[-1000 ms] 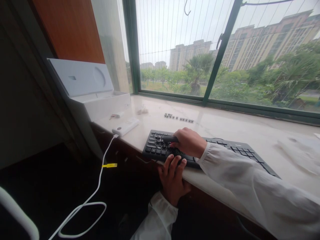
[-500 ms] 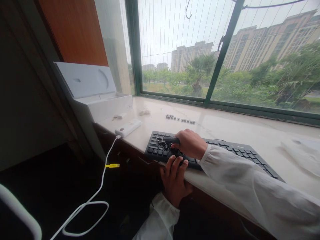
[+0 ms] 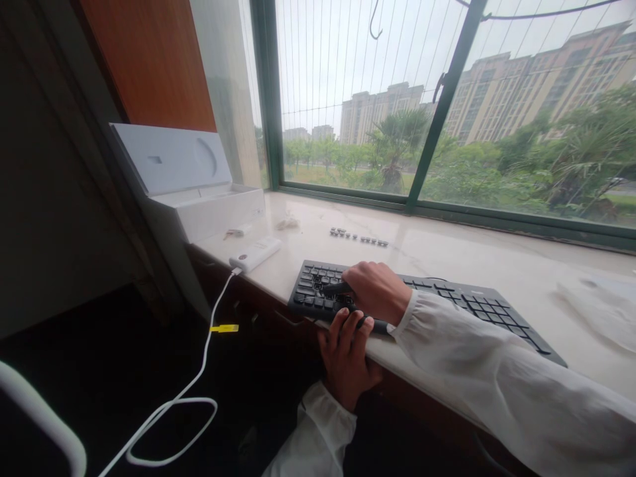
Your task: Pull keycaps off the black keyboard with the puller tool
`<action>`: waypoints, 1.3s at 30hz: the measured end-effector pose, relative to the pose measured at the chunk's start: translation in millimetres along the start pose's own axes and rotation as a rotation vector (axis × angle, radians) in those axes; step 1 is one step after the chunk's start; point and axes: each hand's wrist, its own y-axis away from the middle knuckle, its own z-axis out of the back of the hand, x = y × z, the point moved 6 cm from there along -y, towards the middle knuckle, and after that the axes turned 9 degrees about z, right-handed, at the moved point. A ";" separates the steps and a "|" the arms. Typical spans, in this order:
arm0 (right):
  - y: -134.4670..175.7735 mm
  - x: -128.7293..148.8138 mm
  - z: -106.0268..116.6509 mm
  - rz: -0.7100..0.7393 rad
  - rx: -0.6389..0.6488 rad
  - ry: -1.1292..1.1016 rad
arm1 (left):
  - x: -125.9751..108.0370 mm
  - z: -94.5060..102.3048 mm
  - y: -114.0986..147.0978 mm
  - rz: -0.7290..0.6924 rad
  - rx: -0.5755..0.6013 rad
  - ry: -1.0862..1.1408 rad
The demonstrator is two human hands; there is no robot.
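Note:
A black keyboard (image 3: 477,311) lies on the pale countertop, with bare key sockets showing on its left part. My right hand (image 3: 377,288) is closed round the dark handle of a keycap puller (image 3: 336,289). The puller slants down to the left, its thin wire end low over the keys near the keyboard's left end. My left hand (image 3: 348,351) rests its stretched, slightly spread fingertips on the keyboard's front edge, below my right hand. Behind the keyboard, several small loose keycaps (image 3: 358,237) lie in a rough row. My right hand hides the middle keys.
At the left stands an open white box (image 3: 218,213). A white power bank (image 3: 256,253) lies near the counter's front edge, with a white cable (image 3: 203,361) hanging from it. Crumpled clear plastic (image 3: 596,308) lies at right. A window (image 3: 348,99) closes off the back.
My right hand has shifted slightly left and tilted the keycap puller, so its wire end has moved down and left toward the nearer key rows. My left hand stays put.

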 end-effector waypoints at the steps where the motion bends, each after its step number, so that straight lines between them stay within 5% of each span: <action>1: -0.1 -0.1 0.1 0.010 0.000 0.002 | -0.1 -0.5 0.3 -0.002 0.006 -0.009; 19: -0.3 -1.7 -0.1 -0.073 0.005 -0.051 | 0.3 -0.6 0.6 0.012 0.008 -0.026; 29: -5.5 -31.7 -11.3 -0.180 0.051 -0.211 | 0.2 -0.9 0.4 0.016 0.028 -0.016; 39: -0.3 -13.9 -4.6 -0.215 0.018 -0.099 | 1.2 -1.7 2.4 0.011 0.002 -0.002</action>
